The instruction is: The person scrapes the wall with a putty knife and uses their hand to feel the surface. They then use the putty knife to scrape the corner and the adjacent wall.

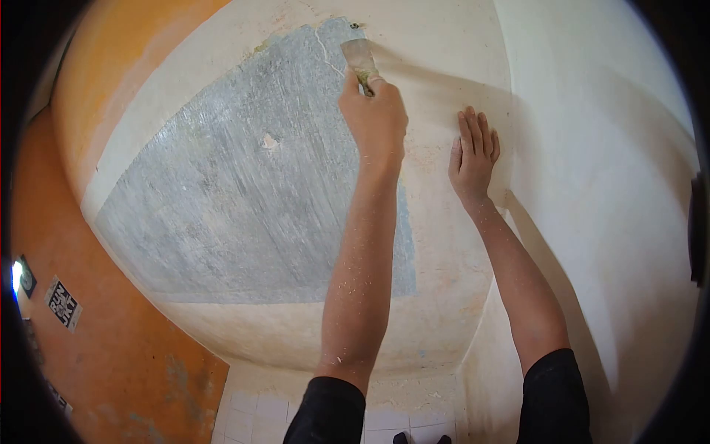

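Observation:
My left hand [375, 118] is raised against the wall with its fingers wrapped round a putty knife [359, 55]. The flat blade points up and lies near the upper right edge of a large grey, scraped-looking patch [222, 200]. Most of the handle is hidden in my grip. To the right, my right hand [475, 152] rests on the cream wall surface [436, 170], fingers stretched out and holding nothing. Pale flecks dot both forearms. A thin crack-like line and a small dark hole [354, 26] show close to the blade.
A white side wall [592, 185] meets this wall just right of my right hand. On the left stands an orange surface [111, 311] with a black-and-white sticker [63, 304]. Pale floor tiles [255, 414] lie below, with dark shoe tips [421, 438] at the bottom.

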Motion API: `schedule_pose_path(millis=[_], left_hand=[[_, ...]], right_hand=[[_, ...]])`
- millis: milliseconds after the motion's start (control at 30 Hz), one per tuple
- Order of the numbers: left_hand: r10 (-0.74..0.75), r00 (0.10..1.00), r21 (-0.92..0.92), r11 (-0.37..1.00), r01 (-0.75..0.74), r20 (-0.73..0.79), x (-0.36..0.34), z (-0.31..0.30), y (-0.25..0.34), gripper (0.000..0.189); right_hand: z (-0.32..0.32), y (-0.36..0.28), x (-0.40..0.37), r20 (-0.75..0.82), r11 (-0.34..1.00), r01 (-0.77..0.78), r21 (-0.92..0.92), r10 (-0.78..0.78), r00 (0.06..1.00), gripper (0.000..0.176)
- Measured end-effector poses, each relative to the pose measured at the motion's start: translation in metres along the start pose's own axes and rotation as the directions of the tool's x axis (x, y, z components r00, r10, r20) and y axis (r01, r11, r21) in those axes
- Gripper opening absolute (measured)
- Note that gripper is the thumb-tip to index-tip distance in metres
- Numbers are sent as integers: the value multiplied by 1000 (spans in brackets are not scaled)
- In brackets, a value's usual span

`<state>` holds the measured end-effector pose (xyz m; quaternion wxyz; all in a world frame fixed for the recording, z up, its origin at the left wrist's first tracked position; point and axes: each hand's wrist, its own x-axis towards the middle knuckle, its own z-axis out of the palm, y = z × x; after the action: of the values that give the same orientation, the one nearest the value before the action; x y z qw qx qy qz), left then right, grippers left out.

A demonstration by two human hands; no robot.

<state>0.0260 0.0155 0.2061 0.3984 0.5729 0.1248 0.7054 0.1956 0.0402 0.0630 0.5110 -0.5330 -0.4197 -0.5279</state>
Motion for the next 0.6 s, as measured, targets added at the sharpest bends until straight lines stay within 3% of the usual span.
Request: schedule_pose_path(millis=[133,367,533,567,600], left_hand=[[-67,997,-23,997,67,25,-27,-14,-4,26],[55,998,109,992,-58,31,3,-2,2,27],[-94,996,60,994,93,12,-24,-18,-6,35],[-89,996,56,995,87,21,-16,-15,-5,35],[4,999,91,996,-8,46,-3,-13,-4,39]], right_hand=[[-2,5,1,11,1000,24,-18,-24,1000,46],[-3,4,1,12,1000,18,11,-18,1000,47],[-3,4,-1,16,1000,20,-5,-20,1000,47],[-3,5,1,-4,999,33,1,-33,999,47],[-3,5,1,-6,999,32,-4,-32,999,47]])
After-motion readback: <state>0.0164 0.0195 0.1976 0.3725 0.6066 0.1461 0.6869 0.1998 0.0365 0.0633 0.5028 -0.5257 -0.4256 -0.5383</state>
